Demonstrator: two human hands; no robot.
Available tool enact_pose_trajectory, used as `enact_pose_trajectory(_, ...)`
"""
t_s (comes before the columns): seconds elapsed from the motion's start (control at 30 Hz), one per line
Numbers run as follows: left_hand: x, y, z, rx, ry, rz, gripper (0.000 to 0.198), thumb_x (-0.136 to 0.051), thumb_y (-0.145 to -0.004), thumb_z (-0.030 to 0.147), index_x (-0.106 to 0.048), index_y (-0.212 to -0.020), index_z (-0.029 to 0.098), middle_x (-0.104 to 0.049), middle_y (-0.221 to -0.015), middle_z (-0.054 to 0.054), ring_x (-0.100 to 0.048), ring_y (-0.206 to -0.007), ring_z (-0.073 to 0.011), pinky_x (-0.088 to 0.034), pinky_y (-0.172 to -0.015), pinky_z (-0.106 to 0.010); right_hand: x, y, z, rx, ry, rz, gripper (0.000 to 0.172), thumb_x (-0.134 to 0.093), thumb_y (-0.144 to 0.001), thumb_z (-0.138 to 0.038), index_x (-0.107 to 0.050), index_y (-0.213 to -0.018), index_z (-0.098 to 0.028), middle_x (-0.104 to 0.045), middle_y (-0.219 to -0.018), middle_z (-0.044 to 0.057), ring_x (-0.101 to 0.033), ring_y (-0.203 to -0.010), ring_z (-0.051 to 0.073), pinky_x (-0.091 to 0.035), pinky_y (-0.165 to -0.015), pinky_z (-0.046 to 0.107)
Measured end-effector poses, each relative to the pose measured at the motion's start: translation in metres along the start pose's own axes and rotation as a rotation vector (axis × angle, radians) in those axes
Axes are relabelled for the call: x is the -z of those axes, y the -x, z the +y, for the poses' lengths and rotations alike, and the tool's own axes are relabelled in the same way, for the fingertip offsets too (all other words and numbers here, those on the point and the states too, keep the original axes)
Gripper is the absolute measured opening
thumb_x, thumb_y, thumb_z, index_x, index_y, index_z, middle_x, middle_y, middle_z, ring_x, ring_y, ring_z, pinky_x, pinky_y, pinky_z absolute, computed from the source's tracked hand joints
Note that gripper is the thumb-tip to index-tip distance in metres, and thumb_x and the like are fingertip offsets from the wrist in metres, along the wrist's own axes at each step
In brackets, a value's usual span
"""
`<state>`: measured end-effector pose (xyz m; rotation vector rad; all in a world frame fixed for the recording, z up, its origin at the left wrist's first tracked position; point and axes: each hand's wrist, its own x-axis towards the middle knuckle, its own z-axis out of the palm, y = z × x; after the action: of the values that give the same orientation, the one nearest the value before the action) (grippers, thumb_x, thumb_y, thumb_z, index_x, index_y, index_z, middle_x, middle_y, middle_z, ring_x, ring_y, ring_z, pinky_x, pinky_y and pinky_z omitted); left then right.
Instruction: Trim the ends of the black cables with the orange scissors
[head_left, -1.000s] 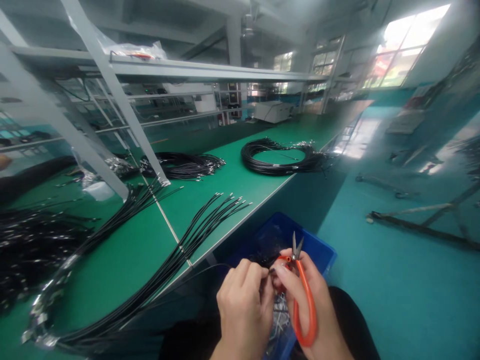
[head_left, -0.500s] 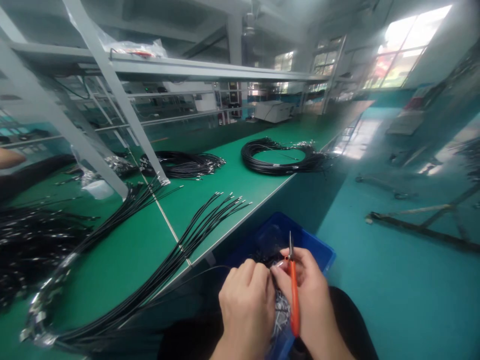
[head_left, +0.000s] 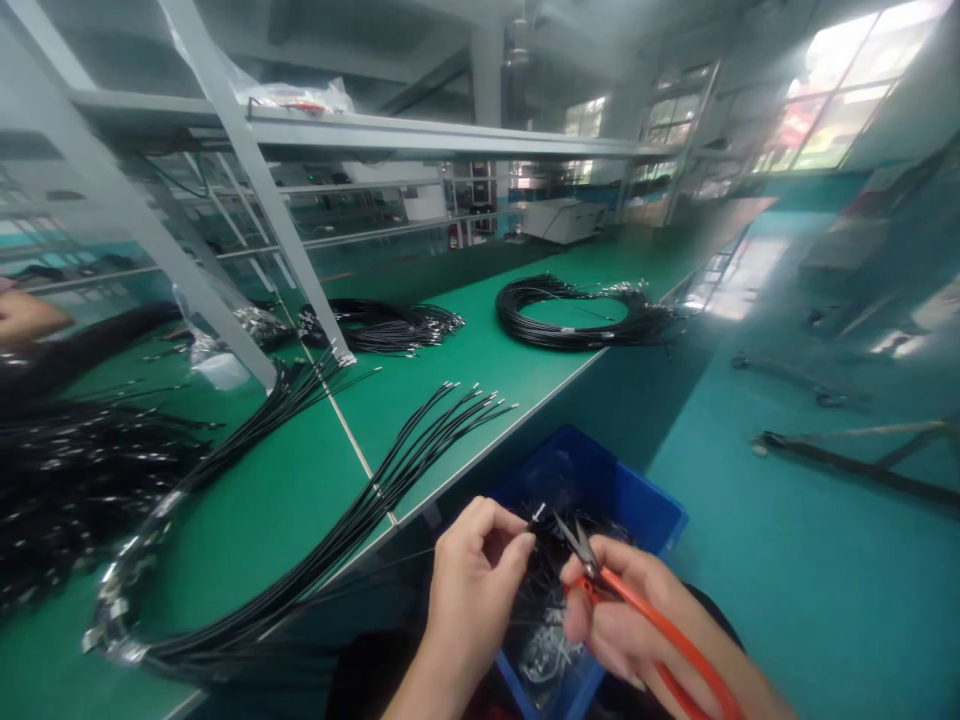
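My left hand [head_left: 476, 570] pinches the end of a thin black cable [head_left: 532, 524] between thumb and forefinger. A short silvery tip sticks out past the fingers. To its right, my right hand [head_left: 630, 610] grips a pair of scissors [head_left: 649, 612] with orange handles. Their pointed metal blades are parted and aimed toward the cable tip, with a small gap between. Both hands are over a blue bin [head_left: 637, 500], which holds dark scraps and pale, clear bits that I cannot make out.
On the green workbench [head_left: 255, 540] lie a bent bundle of black cables [head_left: 330, 555], a coiled bundle [head_left: 570, 335] and a dark cable heap [head_left: 90, 480]. White shelf posts [head_left: 262, 190] rise from the bench. Another person's hand [head_left: 30, 315] shows at far left.
My hands have drawn apart, and the cable tip now shows at my left fingers. The scissors have turned from upright to tilted leftward, and their blades have opened. The view has shifted slightly.
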<state>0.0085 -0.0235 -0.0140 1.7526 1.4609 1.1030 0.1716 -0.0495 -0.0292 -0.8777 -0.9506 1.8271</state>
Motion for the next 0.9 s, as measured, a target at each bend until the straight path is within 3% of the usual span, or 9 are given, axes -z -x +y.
enact_pose_trajectory(0.17,0.002,-0.001,0.005,0.012,0.096,0.007,0.01,-0.057,-0.075,0.016,-0.056,-0.065,0.018,-0.053,-0.063,0.003,-0.05,-0.058,-0.0125,-0.039,-0.053,-0.022,0.001,0.0,0.01,-0.134,-0.053,-0.09,0.031,-0.069,-0.061,-0.034,-0.057,-0.083,-0.015,-0.068,-0.059,0.005,-0.034,-0.032,0.003,-0.022,-0.034,0.017)
enact_pose_trajectory(0.47,0.0,0.005,0.003,-0.077,0.008,-0.015,0.012,-0.055,-0.078,0.013,-0.056,-0.068,0.019,-0.054,-0.065,0.003,-0.051,-0.059,-0.0119,-0.04,-0.055,-0.022,-0.003,-0.004,0.005,-0.125,-0.066,-0.079,0.031,-0.067,-0.067,-0.037,-0.055,-0.086,-0.015,-0.067,-0.058,0.004,-0.034,-0.029,0.002,-0.023,-0.031,0.014)
enact_pose_trajectory(0.6,-0.002,0.004,0.001,-0.095,-0.014,0.001,0.012,-0.055,-0.078,0.012,-0.056,-0.069,0.019,-0.054,-0.066,0.002,-0.052,-0.06,-0.0122,-0.04,-0.056,-0.022,-0.006,0.0,-0.001,-0.188,0.094,-0.065,0.02,-0.063,-0.072,-0.031,-0.053,-0.083,-0.018,-0.064,-0.053,0.0,-0.033,-0.026,0.002,-0.022,-0.028,0.012)
enact_pose_trajectory(0.67,-0.001,0.003,0.0,-0.092,-0.019,0.014,0.011,-0.055,-0.078,0.013,-0.056,-0.069,0.019,-0.054,-0.066,0.002,-0.051,-0.06,-0.0123,-0.039,-0.056,-0.022,-0.007,0.001,0.0,-0.226,0.239,0.012,0.014,-0.062,-0.071,-0.025,-0.053,-0.079,-0.019,-0.062,-0.048,-0.002,-0.03,-0.023,0.002,-0.02,-0.026,0.012)
enact_pose_trajectory(0.73,0.0,0.003,0.001,-0.08,-0.008,0.011,0.01,-0.055,-0.079,0.015,-0.057,-0.071,0.019,-0.054,-0.066,0.002,-0.051,-0.06,-0.0126,-0.039,-0.056,-0.023,-0.008,0.001,0.002,-0.129,0.312,0.171,0.014,-0.064,-0.066,-0.02,-0.055,-0.077,-0.019,-0.061,-0.047,-0.004,-0.036,-0.026,0.004,-0.026,-0.029,0.014)
enact_pose_trajectory(0.83,0.003,0.004,0.003,-0.03,0.065,-0.059,0.009,-0.055,-0.081,0.019,-0.058,-0.072,0.019,-0.055,-0.068,0.002,-0.051,-0.062,-0.0136,-0.039,-0.059,-0.023,-0.01,-0.003,0.004,0.218,0.27,0.444,0.026,-0.071,-0.059,-0.015,-0.059,-0.081,-0.021,-0.064,-0.06,-0.003,-0.057,-0.051,0.011,-0.045,-0.05,0.02)
enact_pose_trajectory(0.9,0.005,0.004,0.005,0.009,0.128,-0.119,0.011,-0.056,-0.082,0.023,-0.058,-0.072,0.019,-0.056,-0.068,0.001,-0.05,-0.064,-0.0144,-0.039,-0.06,-0.024,-0.013,-0.008,0.002,0.358,0.194,0.503,0.031,-0.073,-0.059,-0.015,-0.06,-0.086,-0.023,-0.067,-0.071,-0.001,-0.061,-0.066,0.014,-0.048,-0.063,0.023)
